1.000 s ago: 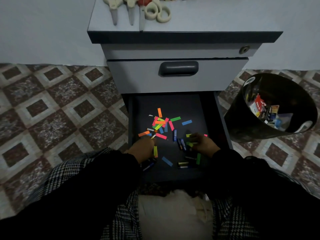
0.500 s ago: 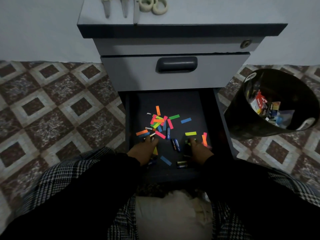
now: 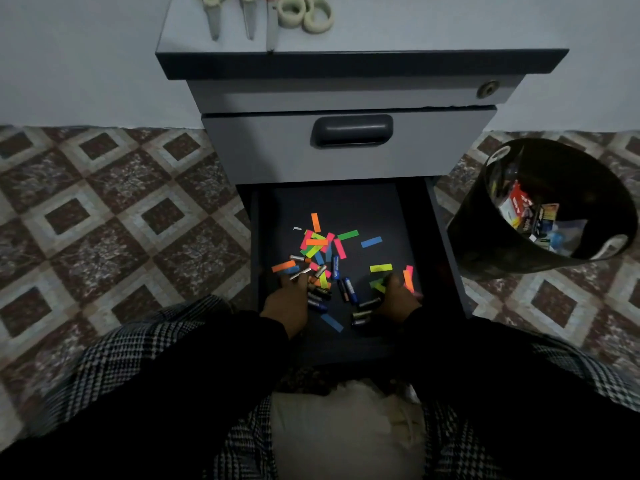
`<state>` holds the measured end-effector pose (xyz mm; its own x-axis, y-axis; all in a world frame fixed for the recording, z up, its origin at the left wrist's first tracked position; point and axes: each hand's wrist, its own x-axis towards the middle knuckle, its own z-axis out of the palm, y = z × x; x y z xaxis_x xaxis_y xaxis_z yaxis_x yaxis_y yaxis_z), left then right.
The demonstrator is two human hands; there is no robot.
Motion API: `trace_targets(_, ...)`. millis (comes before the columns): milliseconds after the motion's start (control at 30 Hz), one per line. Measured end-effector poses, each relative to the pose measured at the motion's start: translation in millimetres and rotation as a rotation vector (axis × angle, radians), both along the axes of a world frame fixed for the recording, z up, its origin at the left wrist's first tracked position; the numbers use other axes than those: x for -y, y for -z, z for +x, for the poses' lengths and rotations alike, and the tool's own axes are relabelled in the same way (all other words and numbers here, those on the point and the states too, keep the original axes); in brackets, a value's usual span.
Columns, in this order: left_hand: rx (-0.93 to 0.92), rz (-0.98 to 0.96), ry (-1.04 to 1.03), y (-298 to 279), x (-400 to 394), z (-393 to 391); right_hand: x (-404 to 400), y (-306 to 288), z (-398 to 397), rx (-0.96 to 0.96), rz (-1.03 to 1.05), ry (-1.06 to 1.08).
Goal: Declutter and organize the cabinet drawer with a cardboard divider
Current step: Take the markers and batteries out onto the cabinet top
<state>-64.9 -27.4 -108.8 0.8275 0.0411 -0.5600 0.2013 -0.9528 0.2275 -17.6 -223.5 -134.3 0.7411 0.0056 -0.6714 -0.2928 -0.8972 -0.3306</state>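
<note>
The bottom drawer [image 3: 446, 237] of the grey cabinet is pulled open. Bright paper strips [image 3: 317, 242] in orange, pink, green, yellow and blue lie scattered on its dark floor, mixed with several small batteries [image 3: 348, 289]. My left hand [image 3: 287, 303] reaches into the drawer's near left part, fingertips at a silver battery [image 3: 299, 273]. My right hand [image 3: 398, 299] is in the near right part, beside orange and pink strips [image 3: 408, 280] and a yellow one [image 3: 381, 267]. Both hands show their backs with fingers bent down, so any grip is hidden. No cardboard divider is in view.
A black waste bin [image 3: 485, 233] holding wrappers and packets stands on the tiled floor right of the drawer. The drawer above [image 3: 351, 129] is closed. Scissors [image 3: 214, 15] and tape rolls [image 3: 304, 12] lie on the cabinet top. My knees frame a pale cushion [image 3: 346, 427].
My right hand has drawn back toward the drawer's front, uncovering yellow, orange and pink strips. My left hand has stayed near the silver batteries. The view has shifted slightly.
</note>
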Motion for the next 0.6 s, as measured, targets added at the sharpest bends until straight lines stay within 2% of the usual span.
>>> trace_targets(100, -0.019, -0.047, -0.05, 5, -2, -2, -2, -1, 0, 0.03, 0.095, 0.071)
trace_targets(300, 0.071, -0.416, -0.38, 2, -7, 13, -3, -6, 6, -0.02, 0.394, 0.342)
trace_targets(400, -0.015, -0.509, -0.592, -11, -3, 17, -3, -11, 6, -0.002, 0.404, 0.384)
trace_targets(467, -0.152, -0.635, -0.719, -25, 3, 17, -3, -15, 5, -0.065, 0.392, 0.409)
trace_targets(533, -0.237, -0.629, -0.675, -33, 10, 15, -7, -20, 3, -0.179, 0.392, 0.425)
trace_targets(600, -0.264, -0.661, -0.732, -52, 14, 6, -13, -20, 0, -0.245, 0.416, 0.436)
